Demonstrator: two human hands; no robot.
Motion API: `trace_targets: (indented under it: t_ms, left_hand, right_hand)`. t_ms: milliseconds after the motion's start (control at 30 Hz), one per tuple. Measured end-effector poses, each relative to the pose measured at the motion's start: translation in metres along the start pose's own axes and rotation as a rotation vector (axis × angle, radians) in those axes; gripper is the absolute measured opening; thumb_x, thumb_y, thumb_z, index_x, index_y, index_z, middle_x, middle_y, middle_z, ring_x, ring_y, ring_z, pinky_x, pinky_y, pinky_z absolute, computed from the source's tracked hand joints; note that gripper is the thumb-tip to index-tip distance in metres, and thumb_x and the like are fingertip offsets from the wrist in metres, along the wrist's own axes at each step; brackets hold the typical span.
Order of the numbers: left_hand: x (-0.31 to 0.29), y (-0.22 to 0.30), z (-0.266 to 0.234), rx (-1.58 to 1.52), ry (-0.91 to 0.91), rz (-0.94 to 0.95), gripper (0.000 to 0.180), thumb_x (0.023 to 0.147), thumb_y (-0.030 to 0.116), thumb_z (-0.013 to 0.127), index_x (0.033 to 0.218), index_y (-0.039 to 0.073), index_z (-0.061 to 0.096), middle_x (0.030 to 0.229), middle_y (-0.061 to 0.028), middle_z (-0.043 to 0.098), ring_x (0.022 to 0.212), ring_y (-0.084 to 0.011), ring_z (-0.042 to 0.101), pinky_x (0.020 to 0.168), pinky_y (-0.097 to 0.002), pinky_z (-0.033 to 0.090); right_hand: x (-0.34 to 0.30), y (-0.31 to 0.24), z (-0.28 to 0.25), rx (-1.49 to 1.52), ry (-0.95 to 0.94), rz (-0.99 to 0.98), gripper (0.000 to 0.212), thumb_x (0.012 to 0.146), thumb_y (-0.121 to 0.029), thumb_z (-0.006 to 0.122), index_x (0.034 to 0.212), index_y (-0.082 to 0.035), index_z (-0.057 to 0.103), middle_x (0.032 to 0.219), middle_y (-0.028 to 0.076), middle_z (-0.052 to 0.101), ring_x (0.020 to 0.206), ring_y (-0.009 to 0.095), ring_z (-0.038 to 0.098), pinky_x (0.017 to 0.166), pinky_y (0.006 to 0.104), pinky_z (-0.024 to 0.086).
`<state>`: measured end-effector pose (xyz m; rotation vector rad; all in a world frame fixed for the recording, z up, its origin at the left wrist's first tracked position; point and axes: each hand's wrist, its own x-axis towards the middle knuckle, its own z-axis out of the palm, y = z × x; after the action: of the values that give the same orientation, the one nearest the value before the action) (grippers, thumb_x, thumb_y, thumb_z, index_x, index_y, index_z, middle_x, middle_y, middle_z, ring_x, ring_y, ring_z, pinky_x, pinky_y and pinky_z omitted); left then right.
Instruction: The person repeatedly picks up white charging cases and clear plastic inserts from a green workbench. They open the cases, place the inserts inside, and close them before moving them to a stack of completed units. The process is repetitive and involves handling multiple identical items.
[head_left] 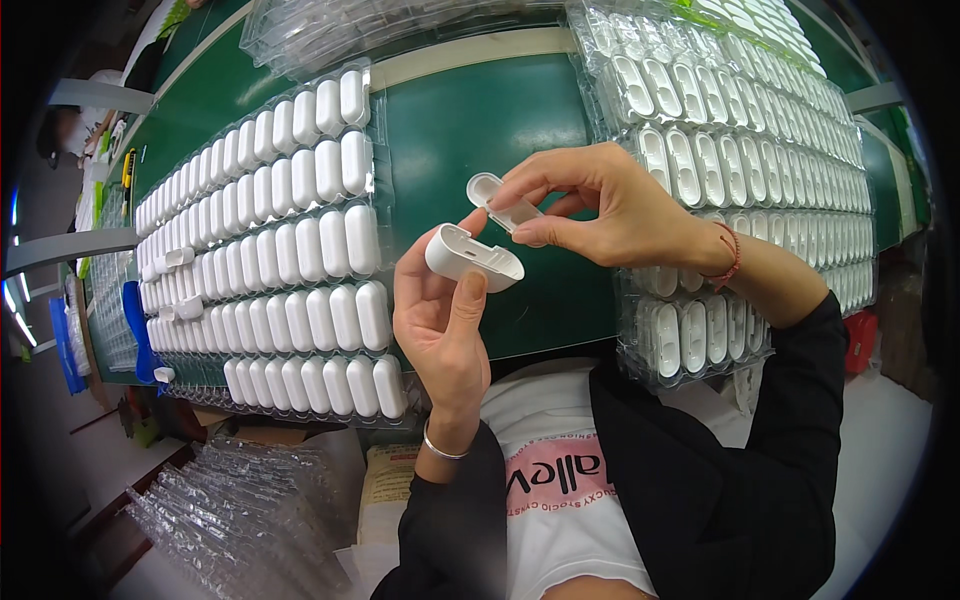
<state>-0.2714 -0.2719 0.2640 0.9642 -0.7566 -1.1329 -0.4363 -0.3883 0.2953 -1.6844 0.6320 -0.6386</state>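
Note:
My left hand is closed around a white plastic case body, a rounded oblong shell with its hollow open side up and the thumb against its front. Just above and to the right of it, my right hand pinches a shallow white oval lid between thumb and fingers, its hollow side showing. The two pieces are close together over the green table; a slight overlap makes it hard to tell whether they touch.
On the left, a clear tray bears rows of closed-looking white cases, with several loose pieces on top. Stacked trays of hollow white lids stand at the right. Empty clear trays lie at the back of the green table.

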Motion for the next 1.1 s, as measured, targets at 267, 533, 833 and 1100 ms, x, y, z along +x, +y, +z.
trace_targets:
  t_ms: [267,533,833,1100]
  left_hand:
    - [-0.001,0.001,0.002,0.002,-0.015,-0.002,0.041,0.097,0.009,0.056,0.133,-0.004,0.040,0.133,-0.0272,0.053,0.118,-0.0198,0.056,0.095,-0.0314,0.048]
    - [0.000,0.000,-0.001,-0.018,0.054,-0.041,0.042,0.096,0.010,0.059,0.131,-0.004,0.042,0.124,-0.0201,0.058,0.110,-0.0182,0.059,0.092,-0.0319,0.050]
    - [0.006,-0.003,-0.006,-0.082,0.017,-0.124,0.042,0.094,0.011,0.062,0.130,-0.005,0.046,0.117,-0.0123,0.060,0.106,-0.0168,0.061,0.091,-0.0309,0.050]
    - [0.008,-0.001,0.000,-0.076,-0.013,-0.149,0.039,0.092,0.009,0.064,0.125,-0.005,0.049,0.113,-0.0111,0.062,0.104,-0.0150,0.061,0.092,-0.0296,0.049]
  right_hand:
    - [-0.002,-0.002,0.000,0.009,-0.008,0.042,0.027,0.083,0.003,0.068,0.110,-0.001,0.068,0.106,0.009,0.067,0.098,0.015,0.065,0.084,0.0290,0.057]
    - [-0.002,-0.001,0.001,0.012,0.004,0.047,0.024,0.086,-0.002,0.068,0.110,-0.002,0.068,0.104,0.008,0.068,0.094,0.013,0.065,0.083,0.0283,0.057]
    - [-0.002,0.002,0.004,-0.088,0.058,-0.083,0.021,0.085,-0.004,0.070,0.105,-0.002,0.069,0.100,0.008,0.070,0.088,0.016,0.069,0.076,0.0278,0.058]
    - [-0.002,0.006,0.009,-0.208,0.090,-0.224,0.017,0.082,-0.003,0.071,0.099,-0.003,0.070,0.093,0.010,0.068,0.080,0.024,0.069,0.068,0.0310,0.058]
